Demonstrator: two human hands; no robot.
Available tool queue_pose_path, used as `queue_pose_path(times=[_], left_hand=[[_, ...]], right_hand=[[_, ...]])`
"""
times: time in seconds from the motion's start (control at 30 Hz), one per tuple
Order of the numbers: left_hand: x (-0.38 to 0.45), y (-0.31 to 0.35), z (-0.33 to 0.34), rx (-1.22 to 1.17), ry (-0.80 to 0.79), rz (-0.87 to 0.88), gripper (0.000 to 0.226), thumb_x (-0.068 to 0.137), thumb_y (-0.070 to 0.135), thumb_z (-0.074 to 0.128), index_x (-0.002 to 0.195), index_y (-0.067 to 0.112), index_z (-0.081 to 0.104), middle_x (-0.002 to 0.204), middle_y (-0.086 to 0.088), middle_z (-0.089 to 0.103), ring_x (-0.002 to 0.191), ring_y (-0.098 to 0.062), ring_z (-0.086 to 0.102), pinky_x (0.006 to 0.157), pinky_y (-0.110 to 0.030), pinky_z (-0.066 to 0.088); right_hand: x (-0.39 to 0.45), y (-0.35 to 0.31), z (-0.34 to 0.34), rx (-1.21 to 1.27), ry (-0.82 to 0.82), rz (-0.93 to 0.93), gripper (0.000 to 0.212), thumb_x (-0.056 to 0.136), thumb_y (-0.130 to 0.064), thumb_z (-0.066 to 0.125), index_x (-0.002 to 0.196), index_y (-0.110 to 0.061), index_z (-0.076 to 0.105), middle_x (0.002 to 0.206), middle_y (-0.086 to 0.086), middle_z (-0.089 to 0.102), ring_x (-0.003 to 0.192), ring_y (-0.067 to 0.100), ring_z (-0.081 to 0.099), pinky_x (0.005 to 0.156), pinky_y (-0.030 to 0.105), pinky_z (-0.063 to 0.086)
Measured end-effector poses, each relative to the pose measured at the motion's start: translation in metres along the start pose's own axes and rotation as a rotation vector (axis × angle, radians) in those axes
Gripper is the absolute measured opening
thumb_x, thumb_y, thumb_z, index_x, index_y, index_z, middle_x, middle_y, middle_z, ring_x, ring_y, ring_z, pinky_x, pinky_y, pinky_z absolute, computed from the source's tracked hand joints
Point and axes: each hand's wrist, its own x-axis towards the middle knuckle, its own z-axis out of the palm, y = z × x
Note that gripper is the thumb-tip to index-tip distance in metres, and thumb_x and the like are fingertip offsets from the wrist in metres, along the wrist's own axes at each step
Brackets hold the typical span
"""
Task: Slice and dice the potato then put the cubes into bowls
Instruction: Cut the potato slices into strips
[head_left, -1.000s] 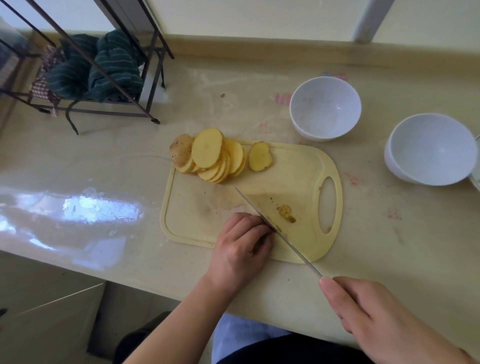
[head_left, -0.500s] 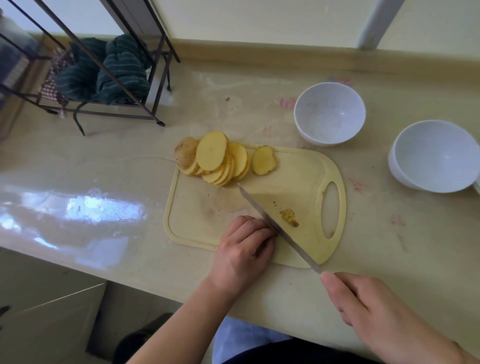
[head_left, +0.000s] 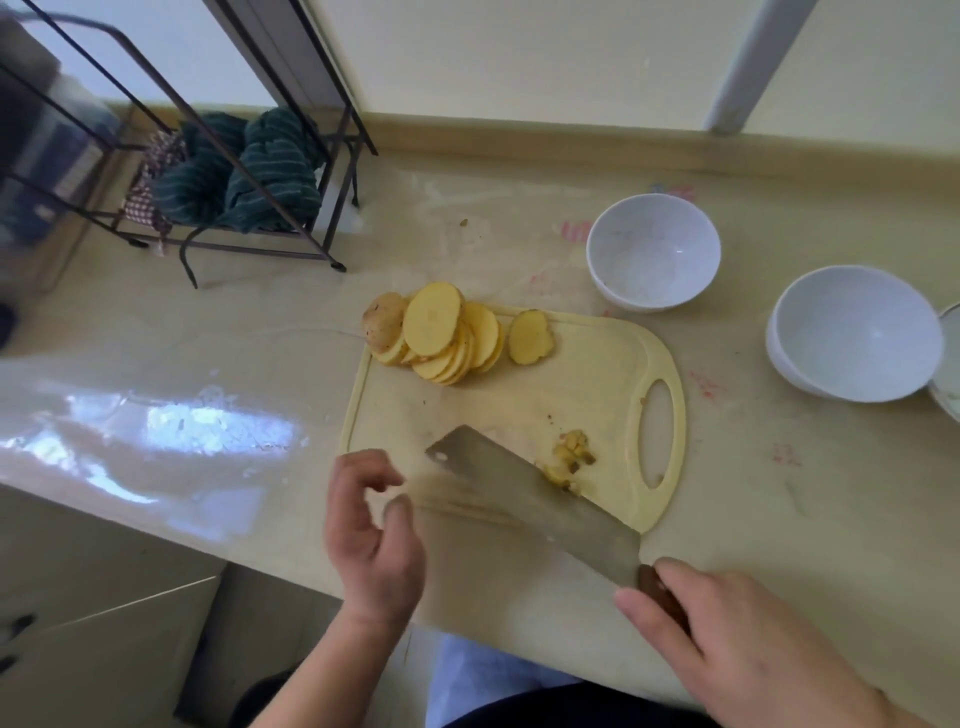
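Nearest the lens, right hand (head_left: 748, 654) wrapped around the dark handle of a broad cleaver (head_left: 535, 499), blade flat-side up and blurred, long axis running diagonally from the handle at lower right to a squared tip at upper left over the near edge of the cutting board (head_left: 597, 374). Left hand (head_left: 371, 540) just beside the blade's blurred edge, fingers loosely curled, gripping nothing visible; contact with the steel impossible to tell through the blur. Small heap of potato bits (head_left: 569, 457) just beyond the blade, on the board near the handle slot. Farther back, at the board's far left corner, fanned stack of potato slices (head_left: 441, 335) leaning against a skin-on end piece (head_left: 385, 319), discs on edge and tilted, stack's axis running roughly left to right, cut faces turned toward the camera; one separate slice (head_left: 530, 338) lying flat just to the right. Slices judged light, stiff, wet and starchy, so likely slippery and prone to sliding apart; best taken a few at a time, laid flat and pinned from above with curled fingertips well clear of the edge. Beyond the board, two white bowls, near bowl (head_left: 653, 252) close to the board's far corner, right bowl (head_left: 854, 335) well apart, neither holding any cubes. Dicing judged barely begun. Wire rack (head_left: 218, 171) with dark striped cloths (head_left: 260, 171) at the far left, against the wall.
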Motion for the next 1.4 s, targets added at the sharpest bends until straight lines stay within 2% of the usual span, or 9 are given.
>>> queue_pose_path(times=[0.1,0.23,0.37,0.57,0.67,0.83,1.03,1.13,1.4], left_hand=[[0.014,0.027,-0.015,0.049,-0.137,0.226,0.006,0.082,0.008,0.052,0.085,0.013,0.052,0.085,-0.002,0.052,0.081,-0.021,0.052,0.073,-0.031,0.041],[0.018,0.054,0.011,0.504,-0.688,0.406,0.021,0.086,0.038,0.061,0.075,0.021,0.055,0.072,0.010,0.052,0.068,-0.016,0.051,0.063,-0.032,0.048],[0.019,0.048,0.045,0.727,-0.870,0.301,0.024,0.091,0.043,0.056,0.077,0.024,0.051,0.074,0.007,0.052,0.071,-0.021,0.055,0.065,-0.034,0.048],[0.021,0.040,0.062,0.767,-0.838,0.277,0.019,0.091,0.034,0.054,0.080,0.020,0.062,0.080,0.004,0.061,0.077,-0.024,0.060,0.068,-0.035,0.050],[0.029,0.046,0.057,0.605,-0.812,0.240,0.015,0.092,0.030,0.057,0.090,0.019,0.067,0.088,0.005,0.063,0.082,-0.019,0.060,0.071,-0.034,0.053],[0.056,0.057,0.008,0.381,-0.449,0.109,0.008,0.094,0.023,0.063,0.096,0.019,0.069,0.092,0.016,0.062,0.081,-0.004,0.057,0.067,-0.013,0.044],[0.061,0.032,0.004,0.434,-0.556,0.232,0.028,0.094,0.042,0.058,0.097,0.018,0.072,0.098,0.013,0.067,0.091,-0.010,0.062,0.076,-0.022,0.049],[0.054,0.023,0.014,0.276,-0.449,0.072,0.025,0.095,0.042,0.057,0.095,0.021,0.071,0.098,0.013,0.067,0.094,-0.010,0.062,0.071,-0.012,0.046],[0.042,0.005,0.025,0.020,-0.306,-0.199,0.050,0.100,0.060,0.036,0.101,0.024,0.071,0.097,0.009,0.070,0.093,-0.020,0.067,0.079,-0.033,0.053]], right_hand=[[-0.001,0.000,0.008,-0.139,0.073,-0.055,0.084,0.055,-0.086,-0.029,0.078,-0.034,0.033,0.077,-0.005,0.061,0.079,0.010,0.065,0.063,0.027,0.042],[0.001,0.003,0.017,-0.192,0.117,-0.094,0.066,0.089,-0.078,0.008,0.069,-0.030,0.049,0.051,-0.002,0.058,0.040,0.013,0.057,0.034,0.028,0.038],[0.006,0.003,0.024,-0.299,0.319,-0.190,0.070,0.094,-0.070,0.015,0.061,-0.023,0.055,0.040,0.001,0.049,0.026,0.015,0.047,0.032,0.022,0.019],[0.005,-0.001,0.025,-0.335,0.392,-0.236,0.075,0.096,-0.067,0.010,0.058,-0.025,0.058,0.039,0.001,0.049,0.023,0.015,0.044,0.036,0.022,0.012],[0.000,-0.006,0.022,-0.288,0.272,-0.165,0.078,0.095,-0.067,0.006,0.059,-0.024,0.060,0.040,0.001,0.051,0.025,0.016,0.046,0.035,0.023,0.015],[-0.011,-0.017,0.013,-0.109,-0.001,-0.087,0.085,0.058,-0.085,-0.017,0.085,-0.028,0.040,0.081,-0.004,0.059,0.076,0.010,0.063,0.068,0.030,0.047],[-0.001,-0.013,0.005,0.185,-0.094,-0.042,0.071,0.067,-0.088,0.009,0.066,-0.025,0.042,0.063,-0.004,0.055,0.064,0.005,0.056,0.067,0.028,0.045],[0.003,-0.009,-0.002,0.337,-0.102,-0.029,0.064,0.074,-0.081,0.026,0.057,-0.021,0.041,0.054,-0.011,0.053,0.055,0.004,0.050,0.059,0.026,0.039],[0.013,0.016,-0.036,0.420,-0.188,0.069,0.064,0.076,-0.076,0.037,0.062,-0.013,0.038,0.054,-0.006,0.039,0.053,0.006,0.035,0.056,0.026,0.035]])
